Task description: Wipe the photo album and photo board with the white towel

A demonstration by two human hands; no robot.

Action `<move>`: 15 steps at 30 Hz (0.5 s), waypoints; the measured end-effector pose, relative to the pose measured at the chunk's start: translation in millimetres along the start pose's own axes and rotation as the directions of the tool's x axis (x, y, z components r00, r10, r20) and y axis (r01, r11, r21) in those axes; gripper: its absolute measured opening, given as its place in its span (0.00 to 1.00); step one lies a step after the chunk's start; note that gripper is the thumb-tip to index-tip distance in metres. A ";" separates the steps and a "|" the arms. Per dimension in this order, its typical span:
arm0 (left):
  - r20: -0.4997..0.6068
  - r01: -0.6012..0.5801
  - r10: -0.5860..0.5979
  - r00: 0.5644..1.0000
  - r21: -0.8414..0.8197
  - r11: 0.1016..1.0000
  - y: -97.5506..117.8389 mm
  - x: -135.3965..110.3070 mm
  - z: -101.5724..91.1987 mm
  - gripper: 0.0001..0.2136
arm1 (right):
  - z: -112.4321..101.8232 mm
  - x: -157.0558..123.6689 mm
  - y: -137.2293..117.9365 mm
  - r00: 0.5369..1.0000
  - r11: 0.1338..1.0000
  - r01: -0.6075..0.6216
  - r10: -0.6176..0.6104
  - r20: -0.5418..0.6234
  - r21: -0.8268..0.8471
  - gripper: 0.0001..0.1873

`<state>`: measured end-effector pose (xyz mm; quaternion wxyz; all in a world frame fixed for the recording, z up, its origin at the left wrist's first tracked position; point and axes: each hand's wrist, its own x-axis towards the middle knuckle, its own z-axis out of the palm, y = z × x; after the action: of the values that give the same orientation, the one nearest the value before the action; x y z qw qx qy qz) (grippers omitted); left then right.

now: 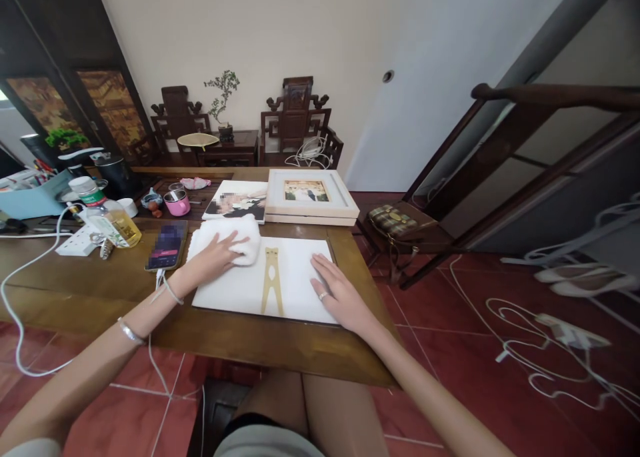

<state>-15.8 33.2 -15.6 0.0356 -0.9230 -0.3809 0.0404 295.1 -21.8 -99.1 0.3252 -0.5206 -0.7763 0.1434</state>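
Note:
A white board [295, 270] with a gold-coloured, two-legged stand [273, 280] on its face lies flat on the wooden table. It looks like the back of a picture frame. My left hand [217, 260] rests with spread fingers on top of a folded white cloth [245, 233], which covers the board's upper left part. Over the board's right edge lies my right hand [343, 293], flat, fingers stretched out and holding nothing. The stand is between the two hands, touched by neither.
Behind the board are a photo print [235, 203] and a white picture frame [310, 190]. A phone [167, 243] on a cable, a pink cup [177, 202], a bottle of yellow liquid [123, 223] and a power strip [80, 240] stand left. A chair holds a plaid bag [395, 220].

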 end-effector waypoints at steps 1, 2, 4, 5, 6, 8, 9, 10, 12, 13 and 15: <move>-0.008 -0.011 0.011 1.000 0.002 1.000 -0.7 -0.5 0.0 0.15 | 0.1 0.1 0.2 1.000 1.000 0.001 -0.001 0.002 0.000 0.28; -0.013 -0.031 0.031 0.999 0.000 1.000 1.0 -3.8 -0.1 0.15 | 0.2 0.2 0.4 1.000 1.000 0.004 -0.004 0.004 0.000 0.28; -0.009 -0.092 0.092 0.996 -0.016 0.996 11.0 -18.1 -0.9 0.15 | 0.6 0.3 0.7 1.000 1.000 0.011 -0.011 0.000 0.003 0.28; -0.005 -0.127 0.127 0.992 -0.029 0.991 18.3 -28.1 -1.4 0.15 | 0.9 0.4 0.8 1.000 1.000 0.014 -0.014 -0.005 0.005 0.28; -0.002 -0.162 0.162 0.987 -0.044 0.986 26.2 -39.0 -2.0 0.14 | 1.1 0.4 1.0 1.000 1.000 0.015 -0.015 -0.009 0.006 0.28; -0.003 -0.221 0.222 0.975 -0.083 0.972 41.0 -60.2 -2.8 0.11 | 1.7 0.4 1.3 1.000 1.000 0.017 -0.017 -0.008 0.002 0.28; -0.007 -0.241 0.241 0.970 -0.102 0.965 46.6 -68.7 -3.0 0.09 | 1.9 0.3 1.4 1.000 1.000 0.018 -0.018 -0.004 -0.001 0.28; -0.012 -0.252 0.252 0.968 -0.116 0.961 50.4 -74.9 -3.1 0.08 | 2.0 0.3 1.5 1.000 1.000 0.019 -0.019 -0.001 -0.004 0.28; -0.015 -0.257 0.257 0.966 -0.129 0.958 51.6 -78.9 -3.2 0.08 | 2.1 0.2 1.4 1.000 1.000 0.020 -0.020 0.000 -0.004 0.28; -0.015 -0.251 0.251 0.968 -0.133 0.959 49.0 -76.6 -3.3 0.08 | 2.0 0.2 1.3 1.000 1.000 0.019 -0.019 -0.001 -0.002 0.28; -0.007 -0.234 0.236 0.972 -0.150 0.961 38.4 -64.5 -3.9 0.09 | 1.7 0.2 1.1 1.000 1.000 0.012 -0.012 -0.003 0.002 0.28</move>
<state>-34.2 -39.7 -12.4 -0.0408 -0.9615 -0.2708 0.0205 294.7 -21.0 -100.9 0.3277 -0.5157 -0.7789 0.1417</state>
